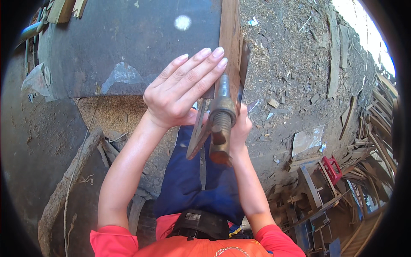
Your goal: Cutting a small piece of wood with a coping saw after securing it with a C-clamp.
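My left hand (184, 88) lies with its fingers stretched out, the fingertips over the near end of a reddish-brown wooden plank (230, 32). The plank runs along the right edge of a dark metal tabletop (145, 47). Close below stands a thick threaded metal shaft (221, 128) with a large nut, and beside it a slotted metal plate (198, 135). My right hand (242, 130) is behind the shaft, near the plank's end. Its fingers are mostly hidden, so their grip does not show. A thin metal edge (245, 64) stands along the plank's right side.
Sawdust and wood scraps cover the ground (282, 85) at right. A branch-like log (70, 184) lies at lower left. Stacked wood strips (381, 128) and a red plastic item (332, 170) are at the right. More wood pieces (62, 10) lie at the far left of the tabletop.
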